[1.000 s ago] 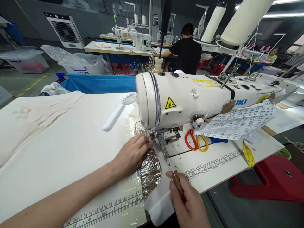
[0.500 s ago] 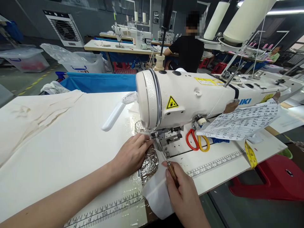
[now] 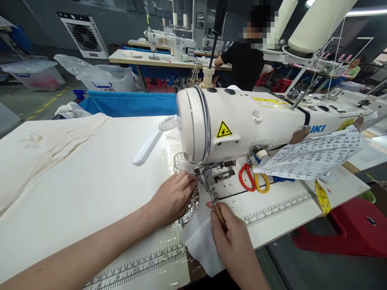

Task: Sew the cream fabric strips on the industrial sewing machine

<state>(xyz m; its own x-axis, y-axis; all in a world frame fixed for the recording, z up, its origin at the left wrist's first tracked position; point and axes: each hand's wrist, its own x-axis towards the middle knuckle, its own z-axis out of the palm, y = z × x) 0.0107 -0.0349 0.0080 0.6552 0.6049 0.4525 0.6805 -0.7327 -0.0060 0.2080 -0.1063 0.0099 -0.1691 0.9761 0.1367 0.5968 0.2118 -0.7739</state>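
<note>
A thin white cloth point(image 3: 202, 237) hangs over the near edge of the work table and runs up under the head of a sewing machine point(image 3: 242, 121). My left hand point(image 3: 173, 197) lies left of the needle area, fingers bent and pressed together on the cloth, their tips close to the presser foot. An awl point(image 3: 219, 213) with a wooden handle is gripped in my right hand point(image 3: 234, 241); its metal shaft points up toward the presser foot. The machine head and my left fingers hide the exact spot where the cloth meets the needle.
Red- and yellow-handled scissors point(image 3: 248, 177) lie beside the machine bed. A paper with writing point(image 3: 317, 157) hangs on the machine's front. Off-white fabric point(image 3: 54, 149) lies at the left. A red stool point(image 3: 347, 229) stands at right. A person in black point(image 3: 246, 60) sits beyond.
The view has shifted slightly, moving the machine rightward in the picture. The cloth has moved a little, and more of it shows beyond my left fingertips. The awl stays in my right hand.
</note>
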